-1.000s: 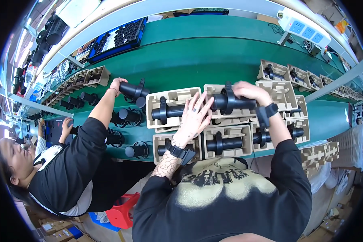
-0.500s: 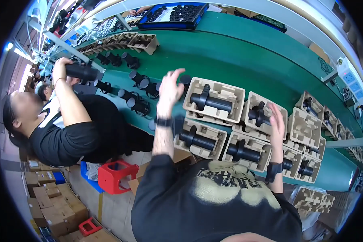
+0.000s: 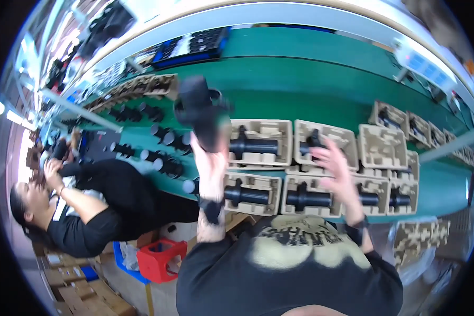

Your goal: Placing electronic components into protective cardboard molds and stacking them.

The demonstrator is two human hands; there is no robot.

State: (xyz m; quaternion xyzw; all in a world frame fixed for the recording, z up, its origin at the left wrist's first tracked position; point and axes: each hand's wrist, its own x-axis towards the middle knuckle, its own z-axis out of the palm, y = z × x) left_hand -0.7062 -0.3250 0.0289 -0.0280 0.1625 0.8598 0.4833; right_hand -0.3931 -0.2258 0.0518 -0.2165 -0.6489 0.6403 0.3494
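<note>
My left hand (image 3: 209,158) is raised over the green conveyor belt (image 3: 310,89) and grips a black cylindrical part (image 3: 199,108), blurred by motion. My right hand (image 3: 338,167) hovers with fingers spread over beige pulp trays (image 3: 321,138); it holds nothing. Several trays hold a black cylinder each, such as the one in the upper left tray (image 3: 254,145) and those in the near trays (image 3: 306,197). One tray (image 3: 382,146) on the right shows only its moulded recesses.
A co-worker in black (image 3: 105,200) sits to my left, hands near their face. Loose black cylinders (image 3: 163,138) lie on the belt's left part. More trays (image 3: 400,118) run to the right. A red stool (image 3: 162,259) and cardboard boxes (image 3: 89,295) stand on the floor.
My left hand was empty and reaching left; now it holds a black cylinder lifted above the trays. My right hand rose from the near trays. The co-worker lowered their arms.
</note>
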